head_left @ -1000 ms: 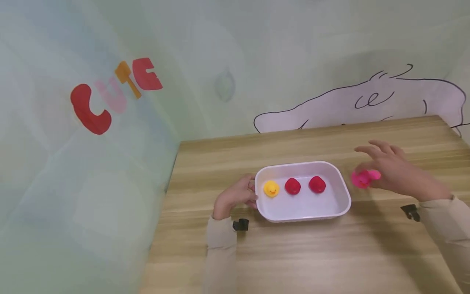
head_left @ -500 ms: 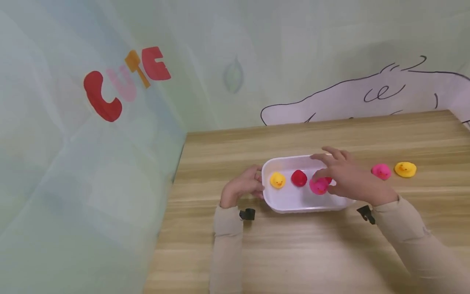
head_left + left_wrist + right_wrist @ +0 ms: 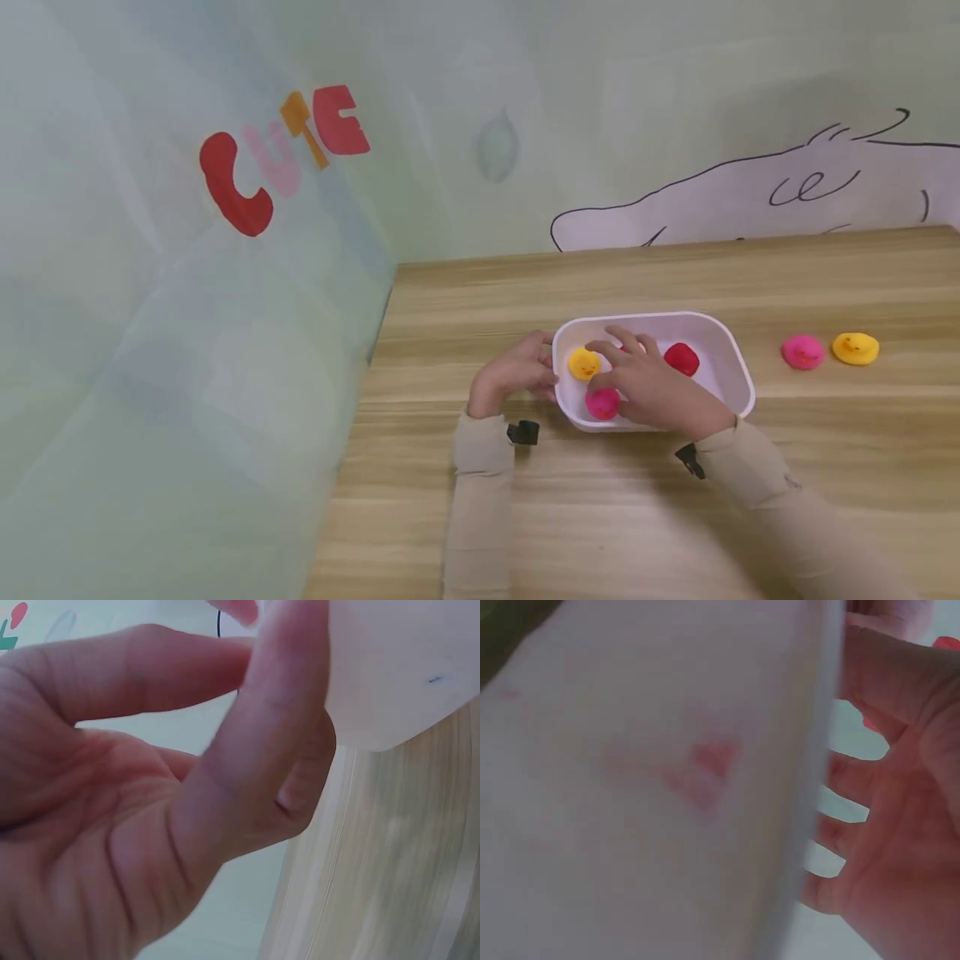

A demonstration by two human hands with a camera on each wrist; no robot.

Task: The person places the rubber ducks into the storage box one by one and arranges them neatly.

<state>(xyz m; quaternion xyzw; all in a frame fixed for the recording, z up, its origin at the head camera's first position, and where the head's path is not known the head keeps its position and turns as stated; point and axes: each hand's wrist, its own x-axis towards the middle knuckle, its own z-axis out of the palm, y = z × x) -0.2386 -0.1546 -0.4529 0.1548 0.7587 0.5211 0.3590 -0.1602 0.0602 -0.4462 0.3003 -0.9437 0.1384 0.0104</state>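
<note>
A white plastic tub [image 3: 718, 385] sits on the table. My left hand [image 3: 517, 371] grips its left rim; in the left wrist view the fingers meet the tub's pale wall [image 3: 397, 675]. Inside the tub, low near the front left, my right hand [image 3: 663, 392] pinches a pink rubber duck [image 3: 602, 404] between thumb and fingers. A yellow rubber duck [image 3: 582, 364] sits at the tub's left end, just behind the pink one. One red rubber duck [image 3: 682, 359] shows right of the hand; another is mostly hidden under its fingers. The tub's wall [image 3: 630, 862] fills much of the right wrist view.
Right of the tub, a second pink duck [image 3: 803, 352] and a second yellow duck [image 3: 856, 348] stand side by side on the wooden table [image 3: 570, 517]. A painted wall [image 3: 465, 200] with colored letters borders the table's back and left.
My right hand has carried the pink duck from right of the tub, over its right side, to the left part inside. The left hand stays at the rim. The head view has shifted slightly.
</note>
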